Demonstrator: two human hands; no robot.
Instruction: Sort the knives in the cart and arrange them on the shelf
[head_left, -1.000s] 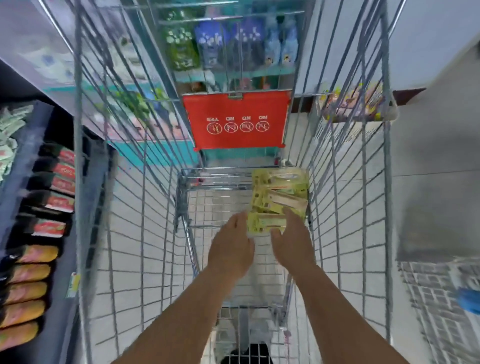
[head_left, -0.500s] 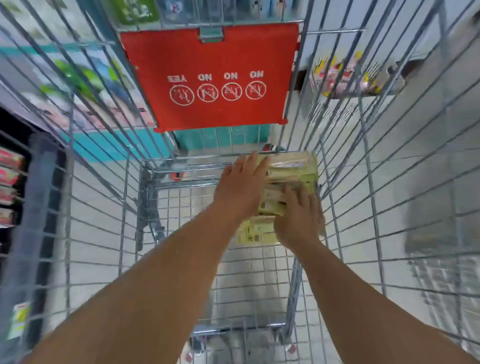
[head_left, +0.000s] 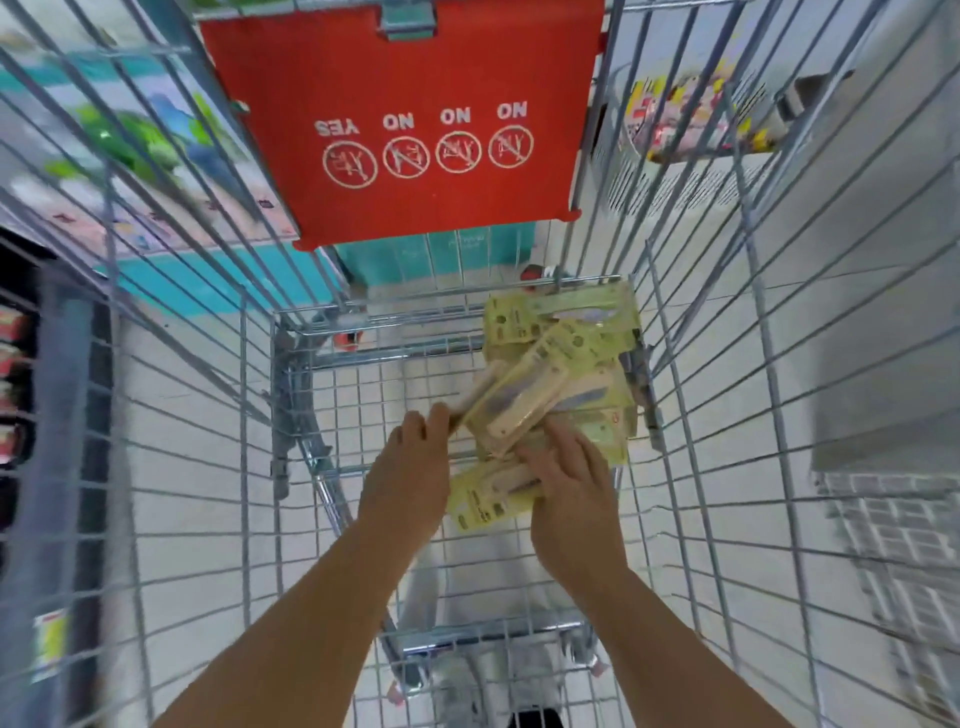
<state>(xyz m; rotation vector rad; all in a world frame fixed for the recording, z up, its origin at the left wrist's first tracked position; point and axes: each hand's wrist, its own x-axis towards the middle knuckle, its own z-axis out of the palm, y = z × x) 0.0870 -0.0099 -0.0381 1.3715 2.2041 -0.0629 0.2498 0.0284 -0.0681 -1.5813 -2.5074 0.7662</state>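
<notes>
Several knives in yellow-green card packs (head_left: 566, 343) lie piled in the far right corner of the wire cart (head_left: 363, 395). My left hand (head_left: 410, 467) pinches one pack (head_left: 514, 405) by its near end and holds it tilted above the pile. My right hand (head_left: 569, 493) rests with spread fingers on the near packs; one more pack (head_left: 491, 493) lies between my hands on the cart floor. What my right fingers hold, if anything, is hidden.
The cart's red child-seat flap (head_left: 405, 124) stands at the far end. A dark shelf (head_left: 57, 415) with packaged goods runs along the left outside the cart. A basket of colourful items (head_left: 691, 119) sits beyond the right wall. White floor tiles show through the wires.
My left hand has drawn back from the far end of the pile and lifted one pack at an angle. My right hand has shifted slightly toward me on the near packs.
</notes>
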